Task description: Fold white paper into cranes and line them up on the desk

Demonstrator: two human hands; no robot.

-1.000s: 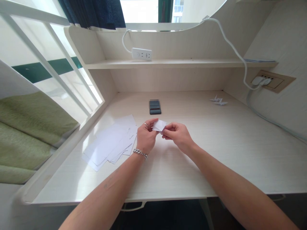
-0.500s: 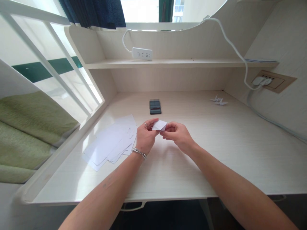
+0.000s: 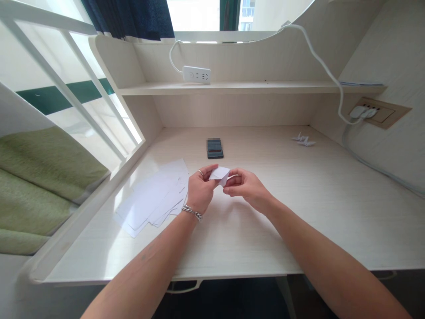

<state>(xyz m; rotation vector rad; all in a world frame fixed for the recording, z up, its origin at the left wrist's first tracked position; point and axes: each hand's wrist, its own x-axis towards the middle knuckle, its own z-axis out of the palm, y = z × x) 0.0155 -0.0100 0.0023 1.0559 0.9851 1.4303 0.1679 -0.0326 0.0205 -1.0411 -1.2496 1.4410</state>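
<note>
A small piece of folded white paper (image 3: 219, 173) is held above the desk (image 3: 239, 239), a flap hanging down at its right side. My left hand (image 3: 202, 188) pinches its left part between thumb and fingers; a ring and a chain bracelet show on this hand and wrist. From the right, my right hand (image 3: 247, 187) grips the paper's right edge with thumb and bent fingertips. Loose white sheets (image 3: 154, 192) lie spread on the desk left of my left hand. Two folded paper cranes (image 3: 306, 142) sit at the back right.
A dark phone (image 3: 214, 148) lies behind my hands. On the shelf (image 3: 239, 87) above stands a white power strip (image 3: 197, 75). A white cable (image 3: 320, 62) runs down to a wall socket (image 3: 381, 113) at the right. A slatted rail borders the left side.
The folded paper has shifted slightly left and tilted, and its right flap now hangs lower and more open. My right hand's fingers have changed their bend a little.
</note>
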